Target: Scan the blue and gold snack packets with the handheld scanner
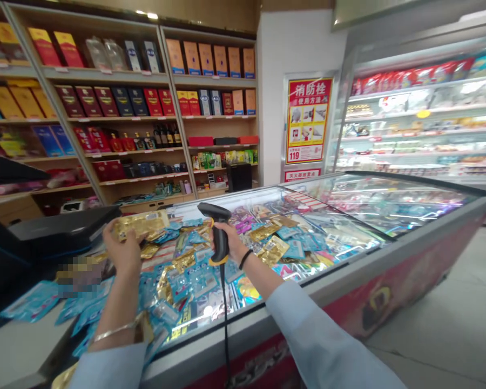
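In my right hand [229, 241] is a black and yellow barcode scanner [221, 240], held upright by its handle, its head pointing left and its cord hanging down over the freezer's near edge. My left hand [123, 246] is closed on a shiny gold packet [140, 222] at the left end of the freezer. Under and around both hands, many blue packets [198, 275] and gold packets [273, 248] lie scattered over the glass lid. More blue packets [32, 302] spill onto the counter at the left, beside my left forearm.
The chest freezer [389, 286] stretches away to the right, with goods showing through its glass. Dark checkout equipment [60, 229] stands close at the left. Behind are shelves of boxes [117, 70], a fire-hydrant sign [310, 121] and a lit display fridge [421, 119].
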